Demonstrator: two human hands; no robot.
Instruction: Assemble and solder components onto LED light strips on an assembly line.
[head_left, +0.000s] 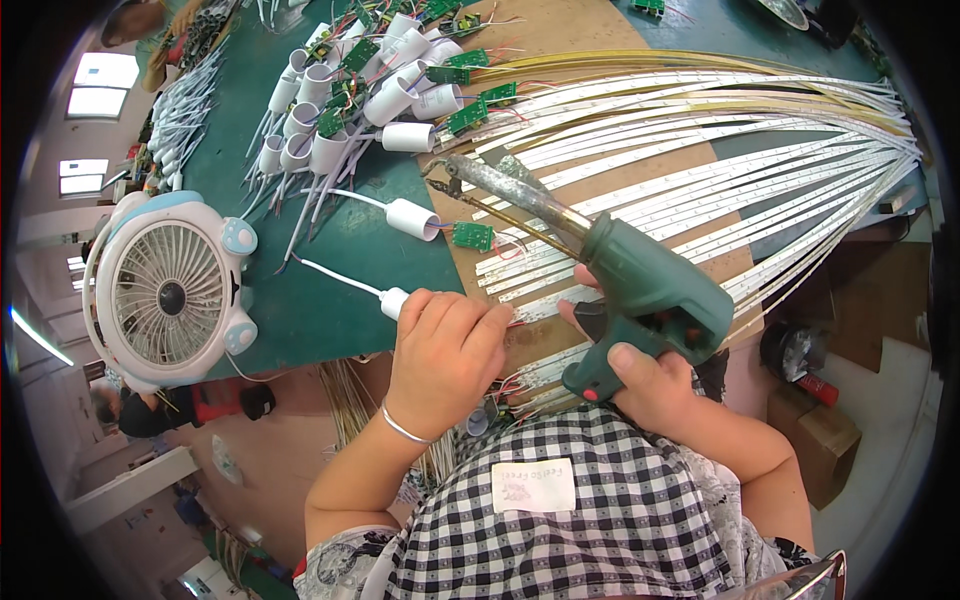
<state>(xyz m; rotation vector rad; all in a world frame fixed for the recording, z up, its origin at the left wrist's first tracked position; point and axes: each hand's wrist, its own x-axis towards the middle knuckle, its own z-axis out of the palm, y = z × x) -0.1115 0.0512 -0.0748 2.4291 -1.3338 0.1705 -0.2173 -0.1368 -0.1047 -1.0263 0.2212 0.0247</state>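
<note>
My right hand point(648, 382) is wrapped round the handle of a green soldering gun point(665, 290). The gun's metal barrel points up and left, over the ends of the white LED strips point(870, 135). My left hand point(447, 345) is closed on a white plastic cylinder point(393, 302) with a white cord running out of its far end. The fingertips are at the strip ends, and most of the cylinder is hidden by the hand. Just beyond lies another white cylinder point(410, 218), wired to a small green circuit board point(472, 236).
White cylinders with cords and circuit boards point(390, 100) are heaped at the back. On the left stands a white and blue fan point(172, 295). The strips fan across a brown board point(570, 30) on the green table point(330, 322). Another person point(150, 25) is at the far left.
</note>
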